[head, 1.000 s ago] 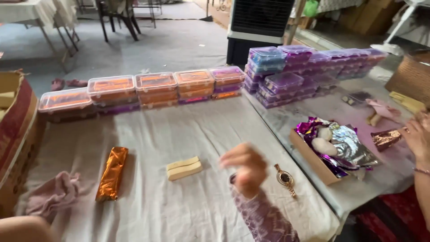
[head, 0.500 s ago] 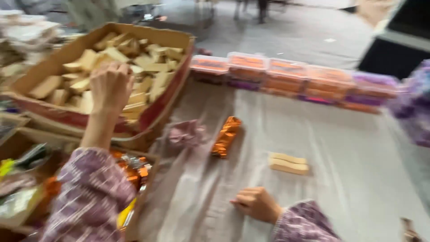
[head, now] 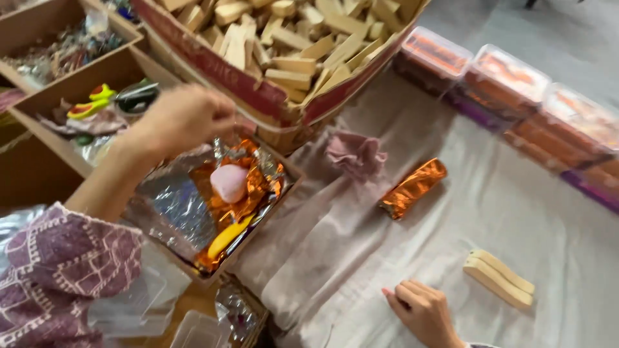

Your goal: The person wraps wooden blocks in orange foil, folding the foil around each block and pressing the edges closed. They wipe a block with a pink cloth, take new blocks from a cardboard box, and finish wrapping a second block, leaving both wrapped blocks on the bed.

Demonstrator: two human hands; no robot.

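Left hand hovers over the shallow box of orange foil sheets, fingers bunched as if pinching a sheet edge; I cannot tell whether anything is actually gripped. The foil sits just below the big carton of pale wooden blocks, handy to both. Right hand rests on the cloth-covered bench, fingers loosely curled, empty, near two bare blocks. One foil-wrapped bar lies beyond, beside a crumpled pink cloth.

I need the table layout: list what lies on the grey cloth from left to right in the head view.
Crumpled pink cloth → orange foil-wrapped bar → right hand → pale wooden sticks → row of clear lidded boxes along the far edge.
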